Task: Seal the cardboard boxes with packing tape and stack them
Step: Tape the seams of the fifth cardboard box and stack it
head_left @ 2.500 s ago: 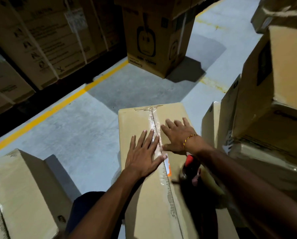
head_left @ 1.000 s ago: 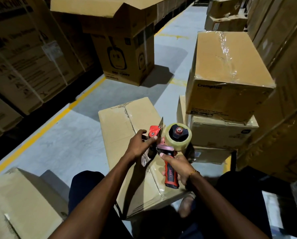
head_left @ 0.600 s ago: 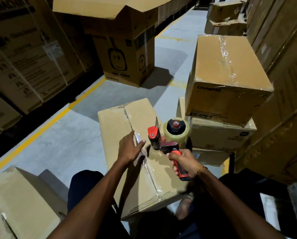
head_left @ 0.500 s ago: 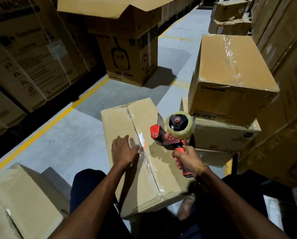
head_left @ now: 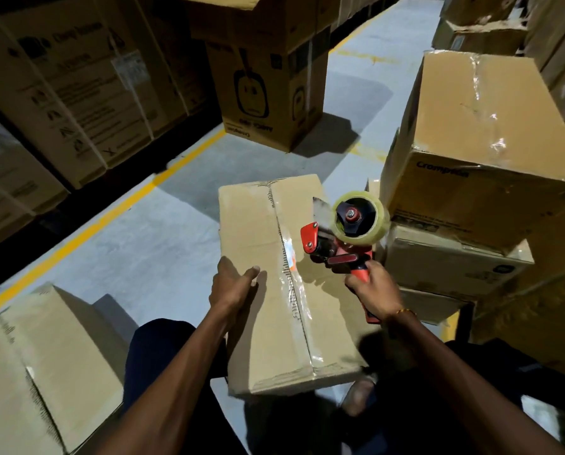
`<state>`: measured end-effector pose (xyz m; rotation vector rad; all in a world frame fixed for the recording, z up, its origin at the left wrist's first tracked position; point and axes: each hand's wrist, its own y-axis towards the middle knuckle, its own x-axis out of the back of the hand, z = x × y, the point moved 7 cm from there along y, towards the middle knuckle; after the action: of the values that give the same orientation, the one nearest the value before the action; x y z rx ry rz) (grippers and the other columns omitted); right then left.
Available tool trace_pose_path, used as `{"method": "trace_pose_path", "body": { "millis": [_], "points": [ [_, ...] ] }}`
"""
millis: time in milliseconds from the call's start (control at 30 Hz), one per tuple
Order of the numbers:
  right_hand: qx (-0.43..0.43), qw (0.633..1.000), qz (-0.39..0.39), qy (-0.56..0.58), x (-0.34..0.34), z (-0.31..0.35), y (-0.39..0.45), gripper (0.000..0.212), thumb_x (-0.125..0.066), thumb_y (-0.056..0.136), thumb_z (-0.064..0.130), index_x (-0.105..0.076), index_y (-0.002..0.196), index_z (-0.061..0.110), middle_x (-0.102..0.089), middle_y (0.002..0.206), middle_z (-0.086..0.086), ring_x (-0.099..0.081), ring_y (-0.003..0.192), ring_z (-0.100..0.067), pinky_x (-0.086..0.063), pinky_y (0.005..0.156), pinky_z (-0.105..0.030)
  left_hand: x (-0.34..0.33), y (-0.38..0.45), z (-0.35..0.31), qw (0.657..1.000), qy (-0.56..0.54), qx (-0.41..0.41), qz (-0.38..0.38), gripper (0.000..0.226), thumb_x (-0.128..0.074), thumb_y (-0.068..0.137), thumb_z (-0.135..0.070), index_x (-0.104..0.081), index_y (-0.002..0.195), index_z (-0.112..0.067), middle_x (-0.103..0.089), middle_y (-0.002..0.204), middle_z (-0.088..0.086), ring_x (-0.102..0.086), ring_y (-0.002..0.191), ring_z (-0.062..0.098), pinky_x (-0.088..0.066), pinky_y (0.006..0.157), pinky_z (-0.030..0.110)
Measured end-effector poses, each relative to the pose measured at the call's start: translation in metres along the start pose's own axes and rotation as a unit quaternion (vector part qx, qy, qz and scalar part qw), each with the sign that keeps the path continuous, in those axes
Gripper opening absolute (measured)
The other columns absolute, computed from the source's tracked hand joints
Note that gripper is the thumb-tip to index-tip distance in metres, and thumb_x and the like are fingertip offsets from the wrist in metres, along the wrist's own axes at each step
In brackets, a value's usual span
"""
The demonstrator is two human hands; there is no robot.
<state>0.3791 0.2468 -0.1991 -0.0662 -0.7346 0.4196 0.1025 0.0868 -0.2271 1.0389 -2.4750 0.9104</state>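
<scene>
**Seam taped, stacking to come**

My right hand (head_left: 374, 285) has its fingers clamped round the red handle of the tape dispenser (head_left: 343, 236), held up off the box with the clear roll facing me. My left hand (head_left: 233, 284) lies on the box (head_left: 258, 323) in front of me, fingers folded over its left edge and thumb flat on top, steadying it. The box sits on the floor between my knees. Clear tape runs along the centre seam (head_left: 291, 284) from the far edge to the near one and over the front lip, so by my reckoning this one is sealed and wants stacking.

To my right, a pile of sealed boxes (head_left: 481, 126), top one glossy with tape, looks the likely stack. At my left, another carton (head_left: 38, 372), flaps shut; whether it is taped, I can't tell. Nothing shows of any box's contents; all are closed.
</scene>
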Motion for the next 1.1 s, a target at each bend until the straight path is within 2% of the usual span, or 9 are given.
{"method": "trace_pose_path", "body": {
  "millis": [67,167,267,367,500,633,767,933,1100],
  "points": [
    [0.022,0.999,0.003,-0.047,0.005,0.003,0.002,0.024,-0.070,0.088,0.028,-0.059,0.102,0.013,-0.058,0.103,-0.008,-0.058,0.091,-0.028,-0.047,0.076,-0.039,-0.001,0.012,-0.023,0.999,0.001,-0.034,0.013,0.089,-0.069,0.068,-0.071,-0.038,0.140,-0.029,-0.055,0.142,0.002,-0.059,0.120,0.032,-0.047,0.104,0.049],
    [0.052,0.997,0.002,-0.061,0.007,0.004,0.000,0.030,-0.065,0.086,0.038,-0.053,0.099,0.013,-0.047,0.101,-0.004,-0.050,0.089,-0.023,-0.034,0.072,-0.035,-0.009,0.036,-0.066,0.993,0.060,-0.097,0.029,0.073,-0.068,0.090,-0.051,-0.038,0.149,-0.021,-0.046,0.153,0.002,-0.047,0.136,0.031,-0.039,0.109,0.043],
    [0.053,0.998,-0.014,-0.027,0.006,-0.002,0.003,0.024,-0.072,0.089,0.022,-0.052,0.093,0.010,-0.046,0.097,-0.006,-0.049,0.087,-0.025,-0.031,0.070,-0.034,-0.017,0.062,-0.099,0.988,0.064,-0.126,0.070,0.072,-0.069,0.093,-0.041,-0.035,0.153,-0.021,-0.042,0.157,0.001,-0.045,0.138,0.024,-0.037,0.100,0.028],
    [0.048,0.999,-0.019,0.002,-0.005,-0.003,0.009,0.020,-0.073,0.089,0.014,-0.053,0.089,0.008,-0.048,0.095,-0.009,-0.050,0.085,-0.026,-0.033,0.071,-0.033,-0.012,0.082,-0.103,0.982,0.105,-0.133,0.089,0.080,-0.069,0.093,-0.041,-0.027,0.158,-0.020,-0.040,0.158,0.007,-0.042,0.141,0.028,-0.036,0.111,0.035],
    [0.063,0.998,-0.011,0.024,-0.020,0.008,0.011,0.021,-0.074,0.088,0.018,-0.054,0.087,0.013,-0.049,0.092,-0.006,-0.051,0.078,-0.023,-0.042,0.073,-0.039,0.014,0.088,-0.076,0.980,0.138,-0.125,0.062,0.079,-0.067,0.095,-0.042,-0.027,0.158,-0.019,-0.044,0.155,0.015,-0.043,0.140,0.034,-0.037,0.113,0.047],
    [0.106,0.994,0.010,0.021,-0.023,0.026,0.002,0.023,-0.067,0.083,0.033,-0.047,0.079,0.022,-0.043,0.086,0.007,-0.049,0.073,-0.003,-0.034,0.066,-0.034,0.054,0.081,-0.019,0.981,0.190,-0.039,0.030,0.066,-0.063,0.094,-0.051,-0.045,0.147,-0.015,-0.054,0.144,0.017,-0.051,0.131,0.036,-0.043,0.106,0.046],
    [0.115,0.992,0.054,0.003,-0.031,0.032,-0.012,0.024,-0.072,0.089,0.023,-0.049,0.081,0.021,-0.043,0.088,0.007,-0.049,0.073,-0.003,-0.035,0.063,-0.028,0.070,0.052,0.036,0.981,0.170,0.063,0.068,0.058,-0.060,0.091,-0.060,-0.054,0.121,-0.010,-0.054,0.121,0.011,-0.055,0.116,0.036,-0.057,0.074,0.045],
    [0.100,0.992,0.074,0.000,-0.041,0.038,-0.023,0.032,-0.060,0.077,0.047,-0.052,0.087,0.017,-0.047,0.090,0.000,-0.054,0.078,-0.016,-0.044,0.067,-0.039,0.066,0.045,0.038,0.993,0.113,0.015,0.034,0.068,-0.066,0.072,-0.065,-0.057,0.116,-0.014,-0.061,0.119,0.014,-0.059,0.112,0.035,-0.058,0.087,0.048],
    [0.085,0.995,0.049,-0.017,-0.033,0.040,-0.012,0.046,-0.058,0.073,0.053,-0.060,0.098,0.014,-0.052,0.098,-0.001,-0.058,0.086,-0.023,-0.051,0.080,-0.050,0.058,0.045,0.028,0.999,0.037,-0.018,0.012,0.063,-0.071,0.067,-0.061,-0.060,0.116,-0.024,-0.065,0.112,0.007,-0.064,0.101,0.030,-0.059,0.085,0.047]
  ]
}}
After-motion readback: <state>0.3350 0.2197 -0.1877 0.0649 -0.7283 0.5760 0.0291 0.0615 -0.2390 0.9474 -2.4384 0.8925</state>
